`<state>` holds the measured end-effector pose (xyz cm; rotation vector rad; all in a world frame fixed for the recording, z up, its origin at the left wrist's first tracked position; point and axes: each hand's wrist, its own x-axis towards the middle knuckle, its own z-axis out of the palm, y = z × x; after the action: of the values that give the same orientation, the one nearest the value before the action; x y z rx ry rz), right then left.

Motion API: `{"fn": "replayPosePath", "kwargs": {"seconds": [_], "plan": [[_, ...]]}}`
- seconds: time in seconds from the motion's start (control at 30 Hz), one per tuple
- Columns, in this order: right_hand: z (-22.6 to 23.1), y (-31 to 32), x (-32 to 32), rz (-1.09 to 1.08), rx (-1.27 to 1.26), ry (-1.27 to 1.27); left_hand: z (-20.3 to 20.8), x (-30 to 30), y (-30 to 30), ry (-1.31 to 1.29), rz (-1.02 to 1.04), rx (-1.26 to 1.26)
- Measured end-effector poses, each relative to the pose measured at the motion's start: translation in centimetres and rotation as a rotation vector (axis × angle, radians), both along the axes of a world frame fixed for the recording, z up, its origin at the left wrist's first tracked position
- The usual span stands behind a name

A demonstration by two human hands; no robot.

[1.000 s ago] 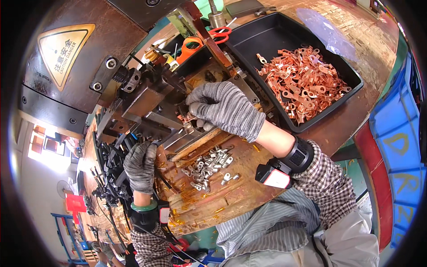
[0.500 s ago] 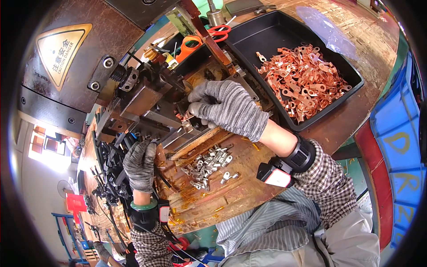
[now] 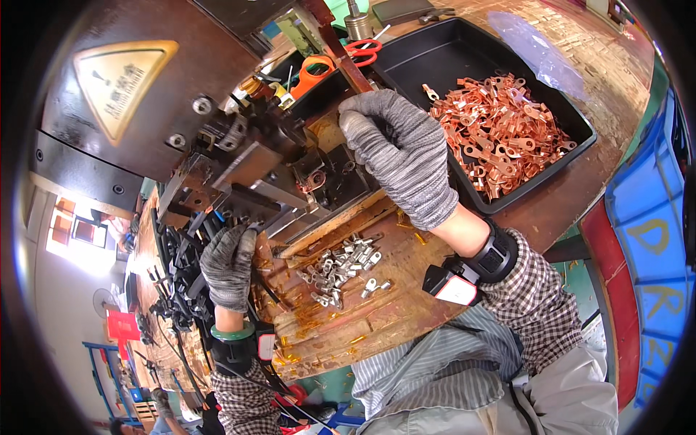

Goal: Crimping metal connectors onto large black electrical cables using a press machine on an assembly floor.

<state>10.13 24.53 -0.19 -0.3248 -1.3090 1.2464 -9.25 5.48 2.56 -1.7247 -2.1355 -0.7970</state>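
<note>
My right hand (image 3: 403, 161), in a grey knit glove, hovers right of the press tooling, fingers curled and thumb drawn in. Anything in its fingers is hidden. Below and left of it, a copper cable lug (image 3: 314, 180) sits at the metal die block (image 3: 279, 192). My left hand (image 3: 229, 267), gloved alike, is closed beside the die's near left end, against a bundle of black cables (image 3: 176, 279). What its fingers grip is covered by the glove. Several silver lugs (image 3: 345, 262) lie loose on the wooden bench (image 3: 341, 330) between my hands.
A black tray (image 3: 428, 45) heaped with copper lugs (image 3: 504, 134) stands at the right, a clear plastic bag (image 3: 538, 54) over its edge. Orange-handled scissors (image 3: 313, 75) lie behind the tooling. The press body (image 3: 156, 109) looms at upper left; a blue crate (image 3: 649, 239) stands far right.
My right hand has moved up and right, off the die, uncovering the copper lug there. The left hand stays in place by the cables. The press appears shifted slightly right in view.
</note>
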Motion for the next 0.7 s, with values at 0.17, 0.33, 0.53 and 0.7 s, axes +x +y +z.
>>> {"fn": "replayPosePath", "kwargs": {"seconds": [0.17, 0.33, 0.53, 0.7], "plan": [[-0.2, 0.6, -0.3, -0.066, 0.018, 0.058, -0.5, -0.7, 0.4, -0.043, 0.021, -0.009], [0.6, -0.2, 0.2, -0.230, 0.173, -0.046, 1.1, -0.7, -1.2, 0.012, -0.020, -0.074], [0.1, -0.6, 1.3, -0.266, 0.155, -0.082, 2.7, -0.9, -5.3, 0.529, -0.021, -0.181], [-0.3, -2.0, 1.8, -0.169, 0.066, 0.009, 7.6, -4.4, -11.6, 0.558, 0.404, 0.219]]}}
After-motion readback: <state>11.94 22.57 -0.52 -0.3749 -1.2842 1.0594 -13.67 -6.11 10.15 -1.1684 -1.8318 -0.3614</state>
